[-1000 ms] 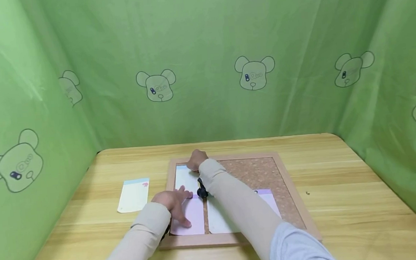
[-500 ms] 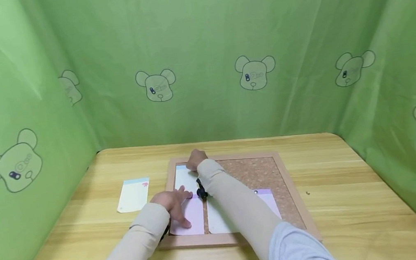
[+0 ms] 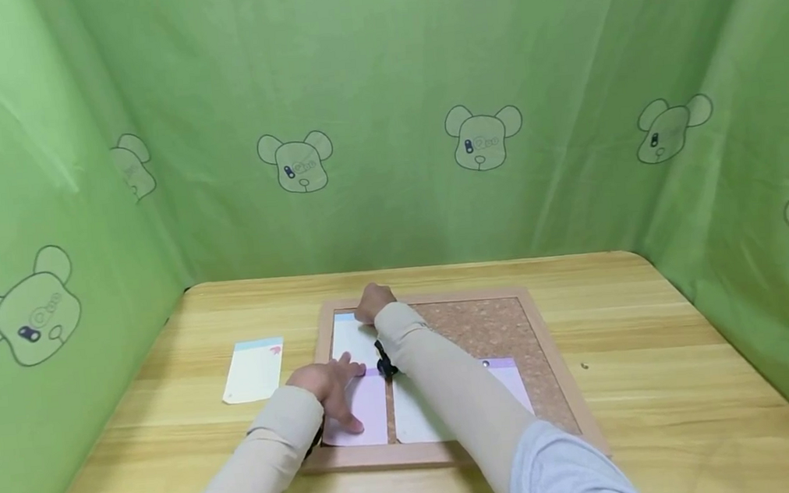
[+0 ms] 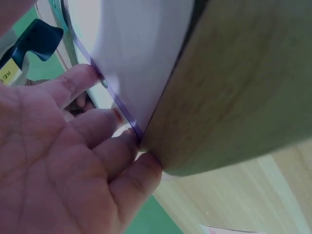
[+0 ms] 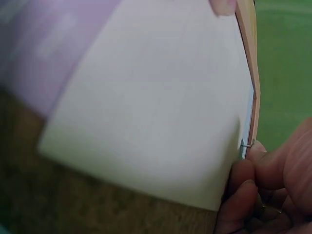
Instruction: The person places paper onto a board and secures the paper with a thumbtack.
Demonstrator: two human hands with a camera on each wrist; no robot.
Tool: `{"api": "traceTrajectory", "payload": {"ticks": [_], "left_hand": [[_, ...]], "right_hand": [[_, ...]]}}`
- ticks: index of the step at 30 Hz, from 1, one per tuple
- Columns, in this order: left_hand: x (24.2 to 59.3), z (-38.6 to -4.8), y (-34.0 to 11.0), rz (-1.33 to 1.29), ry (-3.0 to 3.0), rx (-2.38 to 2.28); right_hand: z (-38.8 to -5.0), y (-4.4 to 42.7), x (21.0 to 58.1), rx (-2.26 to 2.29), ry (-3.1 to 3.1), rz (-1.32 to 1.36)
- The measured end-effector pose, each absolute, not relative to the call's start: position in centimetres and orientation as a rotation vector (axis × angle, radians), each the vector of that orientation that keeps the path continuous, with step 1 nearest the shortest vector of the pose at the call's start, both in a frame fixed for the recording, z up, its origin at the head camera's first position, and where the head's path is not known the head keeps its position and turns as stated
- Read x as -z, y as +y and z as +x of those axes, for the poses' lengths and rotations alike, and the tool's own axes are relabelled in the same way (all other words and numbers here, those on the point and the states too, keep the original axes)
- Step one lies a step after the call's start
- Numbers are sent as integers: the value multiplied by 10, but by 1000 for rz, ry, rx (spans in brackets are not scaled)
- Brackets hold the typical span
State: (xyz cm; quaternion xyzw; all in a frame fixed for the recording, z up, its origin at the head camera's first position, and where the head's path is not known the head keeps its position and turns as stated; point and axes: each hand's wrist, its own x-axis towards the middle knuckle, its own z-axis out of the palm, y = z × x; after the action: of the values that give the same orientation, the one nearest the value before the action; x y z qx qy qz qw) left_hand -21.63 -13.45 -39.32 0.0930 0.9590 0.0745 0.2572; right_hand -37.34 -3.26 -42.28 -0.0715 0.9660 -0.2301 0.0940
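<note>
My left hand (image 3: 329,389) rests on the corkboard's left side, fingers spread over the lilac note (image 3: 369,413) and the lower edge of a white note (image 3: 352,344) with a blue top strip. My right hand (image 3: 374,303) is at that white note's top, fingers curled. In the right wrist view, a small metal thumbtack (image 5: 247,145) stands at the blue strip, against the right thumb; the fingers pinch about it. Small gold-coloured bits (image 5: 265,209) show among the curled fingers, too small to identify. In the left wrist view, a tack (image 4: 104,84) sits at the lilac note's purple strip.
The wood-framed corkboard (image 3: 489,324) lies on the wooden table (image 3: 656,333). A lilac-topped note (image 3: 505,378) with a silver tack is partly under the right forearm. A loose white note (image 3: 253,371) lies left of the board; a tiny item (image 3: 584,365) lies right.
Both hands stay almost still. The right wrist shifts very slightly at the white note's top; the notes and board have not moved.
</note>
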Motion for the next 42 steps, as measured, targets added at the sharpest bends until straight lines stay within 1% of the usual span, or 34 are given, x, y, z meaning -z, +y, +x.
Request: {"api": "traceTrajectory", "payload": {"ticks": [12, 21, 25, 30, 35, 42], "left_hand": [[393, -213, -134, 260, 2622, -161], [396, -212, -138, 285, 2617, -187], [395, -213, -136, 285, 2606, -191], [393, -214, -134, 281, 2612, -187], [389, -215, -133, 259, 2589, -265], [388, -217, -140, 240, 2558, -325]], "right_hand": [[-374, -32, 426, 667, 2863, -176], [-380, -41, 434, 566, 2884, -217], [-382, -37, 435, 565, 2873, -210], [-383, -25, 434, 449, 2877, -212], [-379, -12, 433, 401, 2885, -256], [-362, -2, 434, 447, 2869, -392]]}}
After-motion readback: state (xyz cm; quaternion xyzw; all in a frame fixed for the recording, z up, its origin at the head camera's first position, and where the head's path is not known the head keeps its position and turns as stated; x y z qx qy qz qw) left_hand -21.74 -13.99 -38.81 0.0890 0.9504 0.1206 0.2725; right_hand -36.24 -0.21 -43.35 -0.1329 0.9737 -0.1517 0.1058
